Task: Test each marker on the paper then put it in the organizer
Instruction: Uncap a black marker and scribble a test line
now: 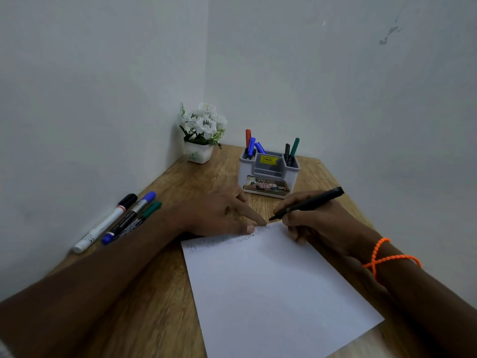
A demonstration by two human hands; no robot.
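The right hand pinches a black marker, tip seemingly touching the paper at its far edge; the left hand, fingers spread, pins the sheet steady. 3 markers wait left; the organizer stands just beyond.

yellow sticker "49.00" on organizer, "42" label

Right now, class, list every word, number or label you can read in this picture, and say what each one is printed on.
"49.00": yellow sticker inside the organizer.
"42": small red-edged tag on the organizer's front label.
"OPE", cut off by the right hand: front label.
White marker print: too small to read.
Scribbles on the paper: no words.
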